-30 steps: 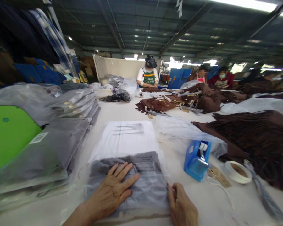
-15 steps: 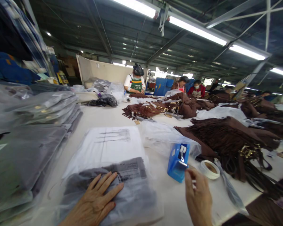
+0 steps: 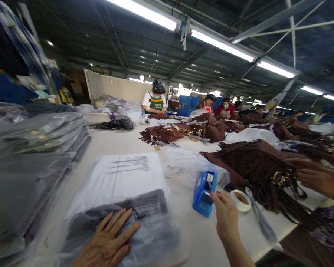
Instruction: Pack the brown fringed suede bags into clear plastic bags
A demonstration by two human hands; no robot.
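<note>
In the head view, I see the grey packet (image 3: 158, 237) lying flat in the lower middle of the frame, its clear film over the near end of a white printed stack (image 3: 130, 176). The left hand (image 3: 110, 237) rests palm down on it, fingers a little apart, gripping nothing. The right hand (image 3: 225, 213), just right of centre, has its forefinger at the front of the blue tape dispenser (image 3: 202, 203). I cannot tell whether finger and thumb are closed on any tape. A tape roll (image 3: 242, 208) lies just beside that hand.

To my eye, the steady way is an even, light press with the left palm, so the film lies smooth without creasing the contents. At the dispenser, I'd want the tape taken by its very end and pulled down across the cutting edge, with the fingertips clear of the teeth.

The left wrist is cut off by the bottom edge, and the packet's near edge melts into the pale table (image 3: 195, 237). The print is too small to read. At the right edge, a co-worker's hand (image 3: 313, 180) is beside brown fringed goods (image 3: 247, 161), its hold unclear.
</note>
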